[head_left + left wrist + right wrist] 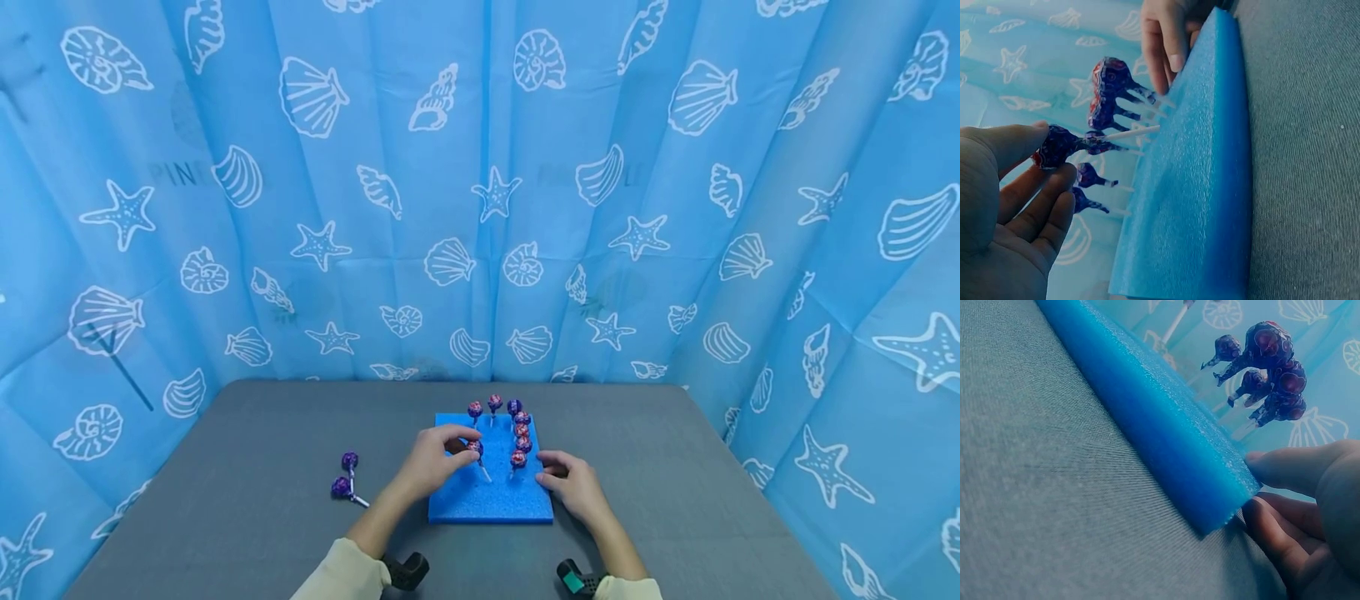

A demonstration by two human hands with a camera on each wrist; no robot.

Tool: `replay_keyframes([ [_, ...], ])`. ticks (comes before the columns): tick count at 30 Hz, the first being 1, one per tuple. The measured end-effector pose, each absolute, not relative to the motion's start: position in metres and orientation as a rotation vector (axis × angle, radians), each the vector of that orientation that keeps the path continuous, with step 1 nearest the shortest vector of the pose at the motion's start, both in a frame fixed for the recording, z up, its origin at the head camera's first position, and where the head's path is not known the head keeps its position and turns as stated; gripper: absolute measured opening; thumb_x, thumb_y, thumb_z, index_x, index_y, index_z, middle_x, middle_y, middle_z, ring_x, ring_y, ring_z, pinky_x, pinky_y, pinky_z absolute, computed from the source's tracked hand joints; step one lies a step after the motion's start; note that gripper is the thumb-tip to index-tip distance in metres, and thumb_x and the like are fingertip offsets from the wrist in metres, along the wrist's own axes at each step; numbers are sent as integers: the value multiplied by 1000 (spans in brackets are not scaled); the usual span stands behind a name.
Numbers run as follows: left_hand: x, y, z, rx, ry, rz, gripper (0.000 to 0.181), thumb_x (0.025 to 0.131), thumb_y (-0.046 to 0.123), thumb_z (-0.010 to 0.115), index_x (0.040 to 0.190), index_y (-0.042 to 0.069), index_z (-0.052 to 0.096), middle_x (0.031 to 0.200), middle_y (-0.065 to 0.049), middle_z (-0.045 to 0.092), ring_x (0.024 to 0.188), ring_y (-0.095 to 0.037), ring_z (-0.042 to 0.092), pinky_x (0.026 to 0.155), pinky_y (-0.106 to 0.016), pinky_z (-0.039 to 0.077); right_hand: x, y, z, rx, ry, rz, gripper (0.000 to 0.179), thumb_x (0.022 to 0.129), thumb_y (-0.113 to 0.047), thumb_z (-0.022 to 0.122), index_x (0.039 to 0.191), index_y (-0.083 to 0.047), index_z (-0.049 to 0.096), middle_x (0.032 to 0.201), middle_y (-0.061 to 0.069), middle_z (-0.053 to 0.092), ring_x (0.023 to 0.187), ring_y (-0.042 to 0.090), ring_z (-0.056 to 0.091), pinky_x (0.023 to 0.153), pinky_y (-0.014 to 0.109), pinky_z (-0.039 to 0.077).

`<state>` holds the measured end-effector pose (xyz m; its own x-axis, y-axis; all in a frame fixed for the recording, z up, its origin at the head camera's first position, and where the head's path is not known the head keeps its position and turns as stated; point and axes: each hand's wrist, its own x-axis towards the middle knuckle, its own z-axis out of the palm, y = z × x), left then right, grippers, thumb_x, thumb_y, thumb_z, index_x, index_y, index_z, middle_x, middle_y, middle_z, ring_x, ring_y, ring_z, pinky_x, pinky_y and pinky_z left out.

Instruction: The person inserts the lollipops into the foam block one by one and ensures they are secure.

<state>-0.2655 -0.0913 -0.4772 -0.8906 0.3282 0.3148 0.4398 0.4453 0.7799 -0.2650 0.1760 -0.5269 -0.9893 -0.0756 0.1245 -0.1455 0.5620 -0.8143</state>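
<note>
My left hand (433,460) pinches a wrapped purple-and-red lollipop (1057,149) by its candy head, between thumb and fingers. Its white stick (1132,132) slants toward the top of a blue foam board (491,504); whether the tip touches the foam I cannot tell. At the board's right edge, my right hand (576,485) grips the side, with its thumb (1263,465) on the upper edge and fingers lower down. Several lollipops (518,459) stand stick-down in the foam, in a row along the right side and across the back.
Two purple-wrapped lollipops (341,487) lie on the grey tabletop (270,500) left of the board. A blue curtain (480,217) with white shell prints hangs behind the table and along its sides.
</note>
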Motion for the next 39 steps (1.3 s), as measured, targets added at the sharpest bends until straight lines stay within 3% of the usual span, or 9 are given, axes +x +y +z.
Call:
replay_keyframes([
  [16, -272, -80, -477, -804, -2657, -1285, 26, 93, 20, 67, 117, 8, 69, 102, 5, 66, 87, -8, 60, 76, -22, 52, -266, 178, -528, 207, -2695, 1456, 29, 90, -9, 70, 119, -8, 67, 110, 6, 66, 95, 20, 61, 84, 42, 51],
  [28, -269, -66, -475, -870, -2717, -1159, 27, 92, 23, 69, 116, 11, 70, 106, 6, 67, 91, -7, 60, 82, -30, 53, -265, 178, -529, 216, -2698, 1472, 29, 90, -10, 70, 119, -8, 67, 109, 6, 67, 95, 21, 61, 84, 42, 52],
  [39, -264, -59, -482, -859, -2728, -1114, 26, 91, 26, 70, 116, 20, 70, 107, 11, 66, 89, -4, 58, 79, -25, 51, -266, 179, -529, 216, -2694, 1476, 29, 90, -10, 70, 119, -8, 67, 108, 5, 67, 95, 21, 61, 84, 43, 52],
])
